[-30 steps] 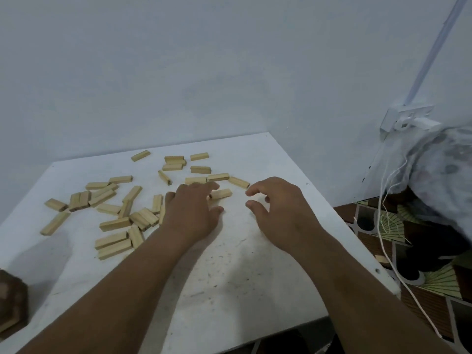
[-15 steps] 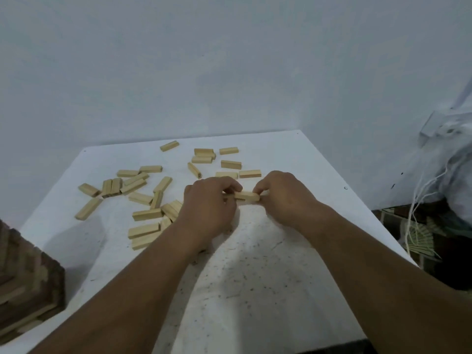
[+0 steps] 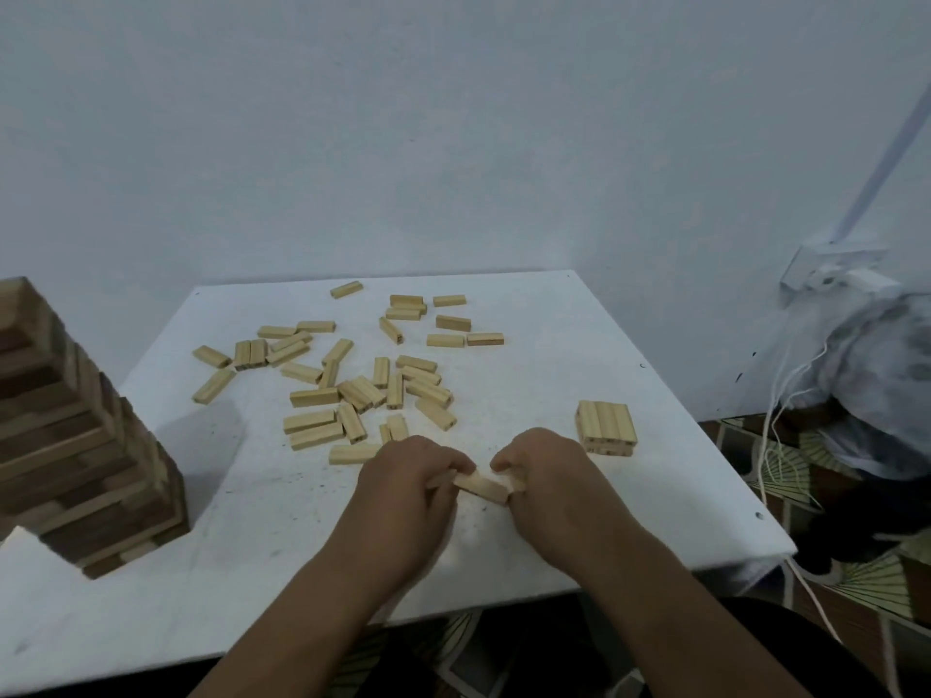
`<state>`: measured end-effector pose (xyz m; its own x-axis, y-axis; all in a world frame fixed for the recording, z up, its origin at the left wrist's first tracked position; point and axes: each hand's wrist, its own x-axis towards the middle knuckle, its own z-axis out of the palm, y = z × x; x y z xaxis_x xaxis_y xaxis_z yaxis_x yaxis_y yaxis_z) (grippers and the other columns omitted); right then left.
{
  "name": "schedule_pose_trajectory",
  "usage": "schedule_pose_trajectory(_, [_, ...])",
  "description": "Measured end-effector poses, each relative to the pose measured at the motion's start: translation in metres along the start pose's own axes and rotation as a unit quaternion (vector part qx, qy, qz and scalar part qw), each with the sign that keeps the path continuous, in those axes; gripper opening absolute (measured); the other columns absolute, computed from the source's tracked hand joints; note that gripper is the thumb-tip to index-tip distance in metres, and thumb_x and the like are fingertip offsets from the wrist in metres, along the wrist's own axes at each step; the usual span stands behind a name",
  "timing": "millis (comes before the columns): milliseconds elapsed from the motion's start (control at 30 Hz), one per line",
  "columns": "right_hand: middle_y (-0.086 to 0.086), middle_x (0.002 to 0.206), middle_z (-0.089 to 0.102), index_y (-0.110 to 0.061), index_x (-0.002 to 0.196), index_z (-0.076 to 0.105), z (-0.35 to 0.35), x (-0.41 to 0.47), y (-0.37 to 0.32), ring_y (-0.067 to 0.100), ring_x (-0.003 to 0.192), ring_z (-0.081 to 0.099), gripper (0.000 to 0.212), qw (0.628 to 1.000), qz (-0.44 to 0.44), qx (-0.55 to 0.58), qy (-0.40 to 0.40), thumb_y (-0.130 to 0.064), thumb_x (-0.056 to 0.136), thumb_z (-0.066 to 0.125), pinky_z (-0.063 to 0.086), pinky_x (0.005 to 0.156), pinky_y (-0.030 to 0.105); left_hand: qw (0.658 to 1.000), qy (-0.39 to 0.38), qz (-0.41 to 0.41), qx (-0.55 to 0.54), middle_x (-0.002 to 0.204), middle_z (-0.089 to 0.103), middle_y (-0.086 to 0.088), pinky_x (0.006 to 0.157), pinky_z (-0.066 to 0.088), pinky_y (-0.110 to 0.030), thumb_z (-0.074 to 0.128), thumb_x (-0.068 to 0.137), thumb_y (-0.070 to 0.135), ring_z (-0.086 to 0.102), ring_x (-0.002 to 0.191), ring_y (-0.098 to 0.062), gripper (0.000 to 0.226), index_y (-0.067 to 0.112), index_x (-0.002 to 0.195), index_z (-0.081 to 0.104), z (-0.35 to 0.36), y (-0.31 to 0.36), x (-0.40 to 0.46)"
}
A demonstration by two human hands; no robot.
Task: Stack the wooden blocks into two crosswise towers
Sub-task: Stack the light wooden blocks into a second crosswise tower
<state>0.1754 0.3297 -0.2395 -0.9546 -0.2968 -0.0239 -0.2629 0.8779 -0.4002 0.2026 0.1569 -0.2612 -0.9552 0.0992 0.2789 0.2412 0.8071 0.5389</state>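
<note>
Since half a second ago the hands have been drawn back toward the near edge with blocks carried between them; the view has swung left, so a tall tower and a small started stack are now seen.

Fingertips [image 3: 466, 465] of the left hand [image 3: 403, 488] are curled down onto one end of the held block [image 3: 481, 487]; those of the right hand [image 3: 546, 478] are pinched on the other end. Further blocks seem to be gathered under the fingers; the count cannot be told.

Long axis of the held block: roughly left-right, its right end angled slightly toward the person, spanning the gap between the hands.

The started stack [image 3: 606, 428] lies ahead and to the right, near the right hand, well apart from the left. Its top layer runs away from the viewer, a lower layer crosswise beneath it. Judged: the held blocks would need to be laid crosswise to that top layer, so little turning is called for.

Loose blocks [image 3: 352, 390] are scattered over the table [image 3: 579, 536] beyond the hands. The tall tower [image 3: 75, 445] stands at the left edge.
</note>
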Motion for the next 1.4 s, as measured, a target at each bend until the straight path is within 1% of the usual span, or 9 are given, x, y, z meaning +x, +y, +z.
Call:
schedule_pose_trajectory(200, [-0.014, 0.125, 0.049, -0.023, 0.119, 0.062, 0.009, -0.037, 0.002, 0.009, 0.111, 0.035, 0.033, 0.996, -0.084, 0.011, 0.036, -0.019, 0.088, 0.051, 0.035, 0.095, 0.017, 0.999, 0.016, -0.011, -0.035, 0.095, 0.061, 0.015, 0.073, 0.037, -0.009, 0.07, 0.085, 0.022, 0.052, 0.082, 0.005, 0.039, 0.035, 0.121, 0.066, -0.008, -0.001, -0.018])
schedule_pose_trajectory(300, [-0.017, 0.132, 0.051, -0.025, 0.117, 0.067, 0.014, -0.032, 0.007, 0.006, 0.117, 0.038, 0.03, 0.995, -0.075, 0.008, 0.063, -0.04, 0.092, 0.059, 0.022, 0.088, 0.009, 0.998, 0.028, -0.035, -0.041, 0.088, 0.055, 0.015, 0.064, 0.036, -0.011, 0.074, 0.08, 0.022, 0.051, 0.072, 0.003, 0.026, 0.035, 0.102, 0.067, -0.013, 0.0, -0.02])
schedule_pose_trajectory(467, [-0.009, 0.106, 0.061, -0.015, 0.091, 0.074, 0.021, -0.02, 0.007, 0.011, 0.102, 0.053, 0.029, 0.989, -0.022, 0.057, 0.137, -0.04, 0.077, 0.079, 0.029, 0.078, 0.005, 0.999, 0.012, -0.043, -0.029, 0.085, 0.054, 0.015, 0.066, 0.039, -0.013, 0.077, 0.078, 0.041, 0.052, 0.076, 0.0, 0.015, 0.034, 0.087, 0.067, -0.012, 0.002, -0.019])
schedule_pose_trajectory(567, [-0.012, 0.102, 0.056, -0.016, 0.105, 0.069, 0.022, -0.019, 0.005, 0.012, 0.101, 0.053, 0.044, 0.989, -0.033, 0.069, 0.13, -0.045, 0.074, 0.08, 0.039, 0.085, 0.018, 0.997, 0.015, -0.039, -0.061, 0.089, 0.06, 0.018, 0.071, 0.039, -0.006, 0.07, 0.087, 0.03, 0.055, 0.087, 0.003, 0.009, 0.031, 0.096, 0.072, -0.012, 0.003, -0.018])
schedule_pose_trajectory(700, [-0.012, 0.112, 0.06, -0.02, 0.116, 0.068, 0.016, -0.022, 0.007, 0.006, 0.104, 0.054, 0.047, 0.988, -0.063, 0.104, 0.098, -0.039, 0.075, 0.081, 0.045, 0.095, 0.023, 0.996, 0.021, -0.027, -0.08, 0.091, 0.063, 0.018, 0.072, 0.041, -0.005, 0.065, 0.086, 0.001, 0.057, 0.089, 0.004, 0.028, 0.027, 0.093, 0.073, -0.012, -0.004, -0.019])
schedule_pose_trajectory(1000, [-0.016, 0.125, 0.058, -0.025, 0.118, 0.07, 0.009, -0.015, 0.014, -0.008, 0.093, 0.056, 0.046, 0.98, -0.107, 0.162, 0.039, -0.019, 0.075, 0.082, 0.042, 0.081, 0.002, 0.998, 0.028, 0.007, -0.055, 0.09, 0.062, 0.016, 0.072, 0.044, -0.007, 0.074, 0.083, 0.014, 0.058, 0.084, 0.0, 0.013, 0.026, 0.089, 0.073, -0.005, -0.003, -0.013])
schedule_pose_trajectory(1133, [-0.027, 0.132, 0.042, -0.033, 0.132, 0.059, 0.007, -0.01, 0.017, -0.012, 0.108, 0.042, 0.06, 0.985, -0.114, 0.129, 0.016, -0.027, 0.077, 0.081, 0.027, 0.087, -0.005, 0.997, 0.035, 0.017, -0.065, 0.087, 0.063, 0.018, 0.07, 0.043, -0.004, 0.077, 0.08, 0.01, 0.059, 0.084, 0.001, 0.017, 0.024, 0.088, 0.073, -0.004, -0.004, -0.01])
schedule_pose_trajectory(1267, [-0.022, 0.143, 0.044, -0.035, 0.139, 0.051, 0.007, -0.005, 0.017, -0.005, 0.128, 0.036, 0.064, 0.984, -0.126, 0.126, -0.017, -0.026, 0.082, 0.077, 0.022, 0.101, 0.006, 0.997, 0.03, 0.02, -0.07, 0.088, 0.064, 0.02, 0.071, 0.042, -0.004, 0.076, 0.08, 0.009, 0.059, 0.086, 0.001, 0.023, 0.027, 0.093, 0.072, -0.003, -0.005, -0.009])
schedule_pose_trajectory(1400, [-0.021, 0.128, 0.056, -0.035, 0.134, 0.055, 0.006, -0.002, 0.013, -0.006, 0.108, 0.045, 0.056, 0.981, -0.143, 0.128, -0.017, -0.019, 0.083, 0.074, 0.038, 0.098, 0.019, 0.994, 0.021, -0.013, -0.103, 0.092, 0.065, 0.02, 0.073, 0.046, -0.007, 0.075, 0.083, 0.011, 0.061, 0.087, 0.001, 0.039, 0.035, 0.11, 0.062, -0.005, -0.003, -0.01])
